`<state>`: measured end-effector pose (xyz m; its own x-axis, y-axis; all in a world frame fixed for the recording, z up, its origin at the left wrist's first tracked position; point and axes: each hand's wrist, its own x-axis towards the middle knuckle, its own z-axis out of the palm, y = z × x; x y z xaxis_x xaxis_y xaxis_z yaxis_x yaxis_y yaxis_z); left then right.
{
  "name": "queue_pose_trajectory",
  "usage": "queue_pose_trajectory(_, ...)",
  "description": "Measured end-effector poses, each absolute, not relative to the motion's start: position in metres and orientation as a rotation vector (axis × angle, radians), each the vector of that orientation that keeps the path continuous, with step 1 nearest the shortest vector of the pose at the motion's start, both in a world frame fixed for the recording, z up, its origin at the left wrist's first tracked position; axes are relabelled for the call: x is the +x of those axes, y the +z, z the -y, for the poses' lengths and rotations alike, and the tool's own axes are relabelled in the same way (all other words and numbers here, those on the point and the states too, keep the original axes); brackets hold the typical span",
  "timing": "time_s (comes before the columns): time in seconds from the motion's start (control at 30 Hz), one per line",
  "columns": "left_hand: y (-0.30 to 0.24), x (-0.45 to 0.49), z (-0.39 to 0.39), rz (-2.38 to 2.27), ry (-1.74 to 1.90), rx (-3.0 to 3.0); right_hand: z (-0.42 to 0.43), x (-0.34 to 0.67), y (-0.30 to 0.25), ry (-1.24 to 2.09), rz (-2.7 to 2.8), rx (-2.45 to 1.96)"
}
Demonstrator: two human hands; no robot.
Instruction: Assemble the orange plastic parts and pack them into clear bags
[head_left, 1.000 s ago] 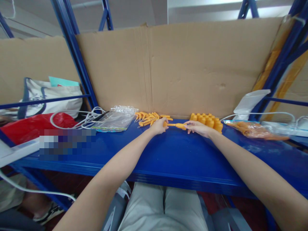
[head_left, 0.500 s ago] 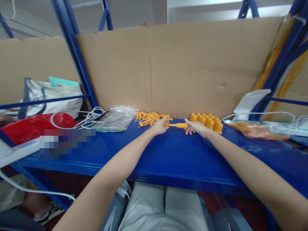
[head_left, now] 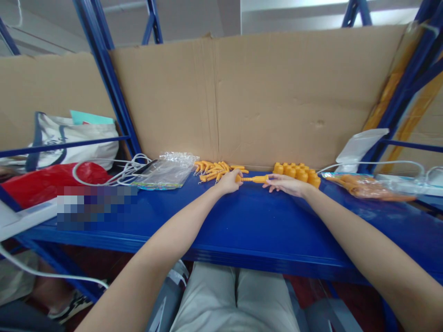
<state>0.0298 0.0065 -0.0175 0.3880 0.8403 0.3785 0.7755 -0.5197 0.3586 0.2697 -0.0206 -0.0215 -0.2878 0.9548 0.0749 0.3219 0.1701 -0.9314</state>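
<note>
My left hand [head_left: 229, 181] is closed round the left end of an orange threaded plastic piece [head_left: 254, 179], which lies level just above the blue shelf [head_left: 242, 221]. My right hand [head_left: 284, 184] pinches its right end, where an orange cap sits on it. Behind my left hand lies a pile of orange screw-like parts [head_left: 215, 169]. Several orange caps [head_left: 298, 173] stand in a cluster behind my right hand.
A clear plastic bag [head_left: 166, 171] and white cables [head_left: 110, 169] lie at the left, beside a red bag [head_left: 44, 182] and a white tote [head_left: 69, 138]. A bag of orange parts [head_left: 367, 188] lies at the right. Cardboard [head_left: 263, 97] backs the shelf.
My right hand has shifted along the right end of the orange piece, its fingers turning on the cap. My left hand has stayed put.
</note>
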Motion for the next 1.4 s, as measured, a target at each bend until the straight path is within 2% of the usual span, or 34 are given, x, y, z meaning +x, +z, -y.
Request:
queue_pose_trajectory(0.37, -0.015, 0.031, -0.001, -1.516, 0.784, 2.543, 0.015, 0.258, -0.024, 0.929, 1.738, -1.367)
queue_pose_trajectory(0.8, -0.016, 0.030, -0.006, -1.507, 0.776, 2.533, 0.019, 0.264, -0.024, 1.071, 1.617, -1.223)
queue_pose_trajectory(1.4, -0.013, 0.030, 0.000, -1.508, 0.776, 2.529, 0.017, 0.261, -0.026, 0.951, 1.746, -1.264)
